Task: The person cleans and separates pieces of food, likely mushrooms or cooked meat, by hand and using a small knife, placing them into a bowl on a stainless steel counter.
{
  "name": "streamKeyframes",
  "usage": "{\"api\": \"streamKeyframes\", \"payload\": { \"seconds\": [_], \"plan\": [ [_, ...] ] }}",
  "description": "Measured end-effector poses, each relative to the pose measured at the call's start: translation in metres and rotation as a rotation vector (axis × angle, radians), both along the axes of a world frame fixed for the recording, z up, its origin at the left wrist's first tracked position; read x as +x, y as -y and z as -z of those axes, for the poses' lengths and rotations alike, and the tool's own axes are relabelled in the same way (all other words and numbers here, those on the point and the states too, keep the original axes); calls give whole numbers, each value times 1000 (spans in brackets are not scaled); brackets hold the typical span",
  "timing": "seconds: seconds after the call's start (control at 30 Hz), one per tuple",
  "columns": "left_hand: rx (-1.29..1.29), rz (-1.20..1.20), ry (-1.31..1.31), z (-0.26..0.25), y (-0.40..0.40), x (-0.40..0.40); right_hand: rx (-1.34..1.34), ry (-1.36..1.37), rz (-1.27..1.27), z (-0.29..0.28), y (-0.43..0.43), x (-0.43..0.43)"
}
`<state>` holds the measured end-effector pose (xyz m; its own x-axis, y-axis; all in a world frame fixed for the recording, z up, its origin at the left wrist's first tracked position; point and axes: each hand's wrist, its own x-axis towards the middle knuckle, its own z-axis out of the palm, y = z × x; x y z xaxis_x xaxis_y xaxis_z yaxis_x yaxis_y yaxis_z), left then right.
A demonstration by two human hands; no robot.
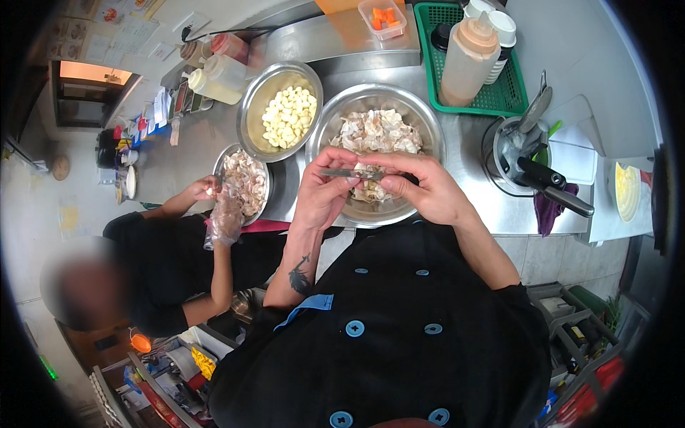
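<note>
My right hand (pixel 431 187) grips a small knife by its dark handle (pixel 410 178). Its short metal blade (pixel 338 173) points left, across the fingers of my left hand (pixel 327 187). Between the fingertips of both hands, a pale piece of garlic (pixel 365 168) shows beside the blade; my left fingers close around it and partly hide it. Both hands are over a wide steel bowl (pixel 436 134) holding garlic skins and cloves (pixel 377 131). Touching its left side, a second steel bowl (pixel 249 125) contains peeled garlic cloves (pixel 289 116).
At left, a co-worker's gloved hand (pixel 223 214) and bare hand (pixel 202 188) work at a bowl of unpeeled garlic (pixel 246 179). A green basket (pixel 514 88) with a squeeze bottle (pixel 468 61) stands back right, near a utensil container (pixel 503 160). Carrot pieces (pixel 384 18) are behind.
</note>
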<state>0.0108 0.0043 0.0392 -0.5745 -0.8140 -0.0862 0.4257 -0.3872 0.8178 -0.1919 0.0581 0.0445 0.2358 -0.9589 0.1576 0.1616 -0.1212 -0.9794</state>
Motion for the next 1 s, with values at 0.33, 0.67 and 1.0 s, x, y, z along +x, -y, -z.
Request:
{"api": "streamKeyframes", "payload": {
  "seconds": [0.33,0.67,1.0],
  "plan": [
    [-29,-60,70,-3,-3,-6,58,27,136,13,2,3],
    [-91,-70,108,0,-1,-3,19,-152,124,-10,-1,8],
    [-138,-92,150,-1,-3,-7,-171,-185,247,5,-1,16]
  ]
}}
